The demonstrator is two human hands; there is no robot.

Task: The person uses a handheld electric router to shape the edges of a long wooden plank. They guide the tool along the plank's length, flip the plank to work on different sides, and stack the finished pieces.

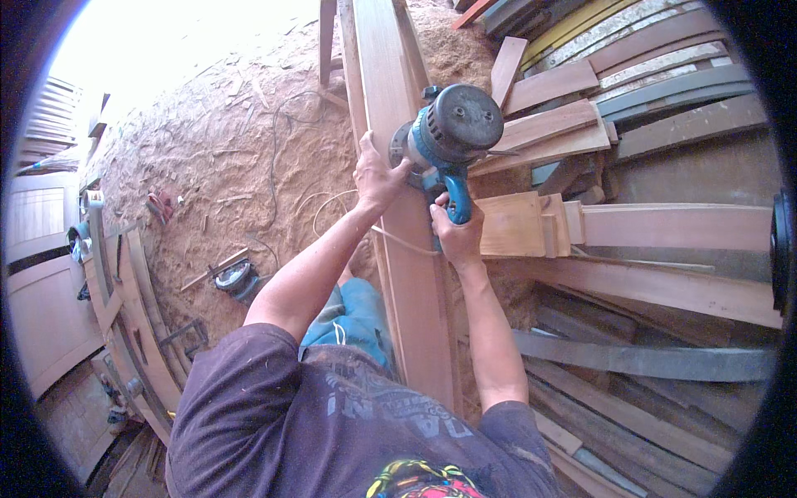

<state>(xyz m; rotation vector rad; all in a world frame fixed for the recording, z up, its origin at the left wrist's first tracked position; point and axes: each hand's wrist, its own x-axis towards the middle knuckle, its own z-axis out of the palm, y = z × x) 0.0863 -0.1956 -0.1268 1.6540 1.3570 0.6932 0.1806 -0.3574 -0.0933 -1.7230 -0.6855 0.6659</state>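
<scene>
A blue and grey electric hand sander with a round black motor cap (448, 133) sits on a long reddish-brown wooden plank (411, 257) that runs from six o'clock up to twelve o'clock through the middle of the view. The right hand (457, 232) is wrapped tight around the sander's blue handle, just at five o'clock of the motor cap. The left hand (378, 178) is closed on the sander's front body, at about eight o'clock of the cap, with its heel touching the plank. A pale cord (390, 236) trails from the tool across the plank toward the left.

A sawdust-covered floor (216, 149) spreads from nine to eleven o'clock, and a small dark power tool (237, 278) lies on it at about eight o'clock. A stack of flat wooden boards (656, 75) fills the area from one to two o'clock, and more long timbers (656, 365) lie from three to five o'clock. No container is clear enough to make out
</scene>
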